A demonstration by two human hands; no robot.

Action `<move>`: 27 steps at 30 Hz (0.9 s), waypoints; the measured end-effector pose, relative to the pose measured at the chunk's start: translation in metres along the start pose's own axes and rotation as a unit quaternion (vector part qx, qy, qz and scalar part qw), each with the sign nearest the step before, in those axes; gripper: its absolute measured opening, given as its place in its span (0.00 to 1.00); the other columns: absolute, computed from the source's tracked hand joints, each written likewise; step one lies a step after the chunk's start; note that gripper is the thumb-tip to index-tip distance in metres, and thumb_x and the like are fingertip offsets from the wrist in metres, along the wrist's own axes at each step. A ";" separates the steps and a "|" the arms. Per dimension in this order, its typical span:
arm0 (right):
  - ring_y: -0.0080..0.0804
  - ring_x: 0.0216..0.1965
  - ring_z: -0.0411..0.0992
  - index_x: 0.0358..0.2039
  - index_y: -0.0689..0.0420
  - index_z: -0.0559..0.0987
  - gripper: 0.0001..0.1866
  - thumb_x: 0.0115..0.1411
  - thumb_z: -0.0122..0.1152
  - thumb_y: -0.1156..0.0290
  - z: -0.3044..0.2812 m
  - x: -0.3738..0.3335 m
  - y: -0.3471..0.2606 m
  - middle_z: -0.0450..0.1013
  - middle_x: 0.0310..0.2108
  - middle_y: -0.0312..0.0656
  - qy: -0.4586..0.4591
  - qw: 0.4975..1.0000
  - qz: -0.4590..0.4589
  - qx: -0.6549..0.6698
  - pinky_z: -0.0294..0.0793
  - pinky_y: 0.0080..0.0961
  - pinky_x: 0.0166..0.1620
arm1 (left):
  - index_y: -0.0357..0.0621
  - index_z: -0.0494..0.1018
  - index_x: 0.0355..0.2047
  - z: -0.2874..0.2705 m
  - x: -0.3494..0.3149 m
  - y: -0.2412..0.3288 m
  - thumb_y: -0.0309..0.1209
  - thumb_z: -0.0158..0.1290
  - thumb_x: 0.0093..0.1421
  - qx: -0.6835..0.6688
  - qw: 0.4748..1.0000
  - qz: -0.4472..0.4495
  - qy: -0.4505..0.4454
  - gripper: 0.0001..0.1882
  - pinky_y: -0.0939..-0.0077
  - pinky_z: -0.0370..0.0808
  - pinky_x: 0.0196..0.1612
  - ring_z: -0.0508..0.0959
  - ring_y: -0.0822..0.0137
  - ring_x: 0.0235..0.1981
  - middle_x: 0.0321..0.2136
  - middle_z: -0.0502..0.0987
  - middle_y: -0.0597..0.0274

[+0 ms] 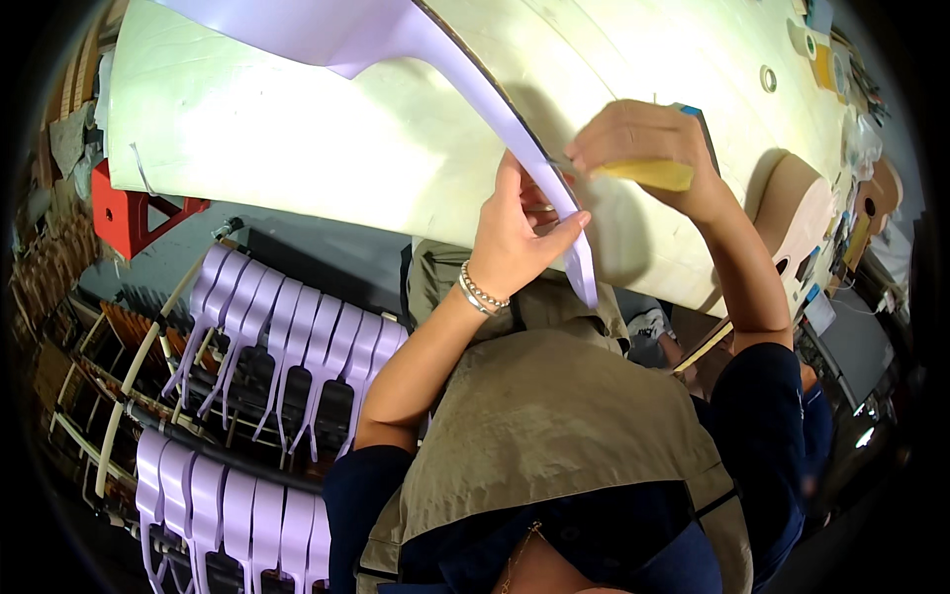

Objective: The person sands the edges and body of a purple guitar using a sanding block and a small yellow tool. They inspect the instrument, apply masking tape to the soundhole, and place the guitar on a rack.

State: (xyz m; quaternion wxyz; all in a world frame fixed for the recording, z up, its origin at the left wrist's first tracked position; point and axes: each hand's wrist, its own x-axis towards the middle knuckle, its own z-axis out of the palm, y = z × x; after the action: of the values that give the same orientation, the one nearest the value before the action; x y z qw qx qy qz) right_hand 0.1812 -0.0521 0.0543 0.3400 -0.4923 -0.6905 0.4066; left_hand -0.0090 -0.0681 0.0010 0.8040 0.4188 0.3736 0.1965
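Observation:
A glossy lavender guitar neck (pixel 465 89) slants from the top edge down toward me, spreading into a broad body-like part at the upper left. A dark strip runs along its right edge. My left hand (pixel 520 223) is closed around its narrow lower end, thumb on top, fingers partly hidden behind. That tip points down over the table's near edge, by my apron. Just right of the neck, my right hand (pixel 643 148) is bent inward and slightly blurred, closed on a yellow strip (pixel 648 175). Its fingertips are close to the neck's edge; I cannot tell whether they touch.
The neck is over a pale covered worktable (pixel 297 148). Lavender parts hang in rows on a rack (pixel 267 337) at lower left. A red bracket (pixel 124 213) stands by the table's left corner. Wooden guitar bodies (pixel 797 203) and tape rolls (pixel 769 79) are at right.

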 end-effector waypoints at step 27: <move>0.33 0.31 0.73 0.26 0.62 0.77 0.05 0.45 0.60 0.78 0.003 -0.056 0.000 0.75 0.27 0.41 0.026 0.992 0.079 0.094 0.73 0.24 0.34 | 0.35 0.48 0.52 0.006 0.004 -0.004 0.22 0.59 0.45 0.032 0.999 0.035 0.022 0.38 0.75 0.78 0.35 0.77 0.67 0.34 0.37 0.72 0.52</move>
State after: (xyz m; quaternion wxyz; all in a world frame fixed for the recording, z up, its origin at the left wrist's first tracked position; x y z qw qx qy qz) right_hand 0.1945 -0.1065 0.0493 0.3696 -0.5212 -0.5992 0.4824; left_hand -0.0019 -0.0707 -0.0019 0.7745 0.4529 0.3820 0.2217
